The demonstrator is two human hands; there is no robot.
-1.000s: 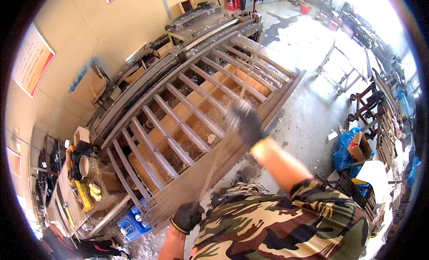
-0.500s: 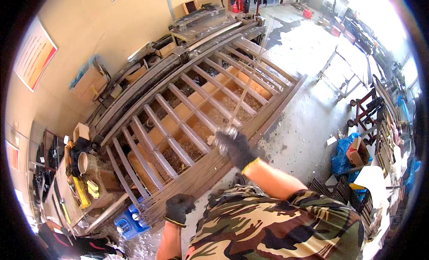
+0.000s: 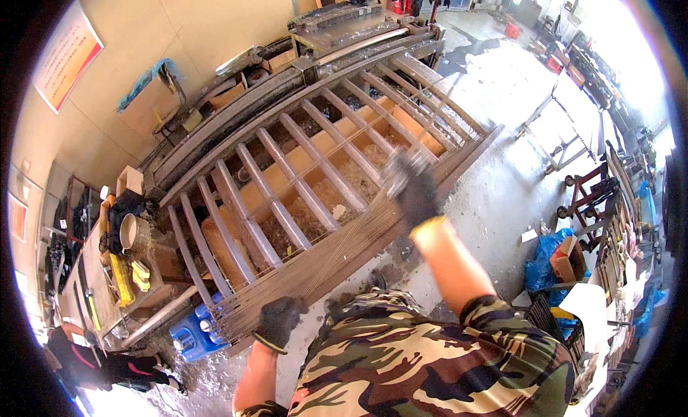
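Along the near edge of a slatted metal rack (image 3: 304, 191) lies a bundle of long, thin brown metal rods (image 3: 287, 291). My right hand (image 3: 417, 195), in a dark glove with a yellow cuff, is closed around some thin rods above the rack's near edge, right of the middle. It is smeared by motion, and shiny strands show beside its fingers. My left hand (image 3: 281, 322), gloved too, is at the near left part of the bundle with its fingers curled. Whether anything is inside them is hidden.
Below the slats is a long cardboard-coloured trough (image 3: 315, 166). Blue plastic jugs (image 3: 193, 334) stand at the rack's near left end. On the left, a bench carries yellow tools (image 3: 122, 281) and a bowl (image 3: 129, 233). A wheeled frame (image 3: 591, 191) and blue bags (image 3: 548, 256) are at the right.
My right hand has moved right and away from me along the rack, with rods in its grip. My left hand has shifted slightly; the whole view has turned a little.
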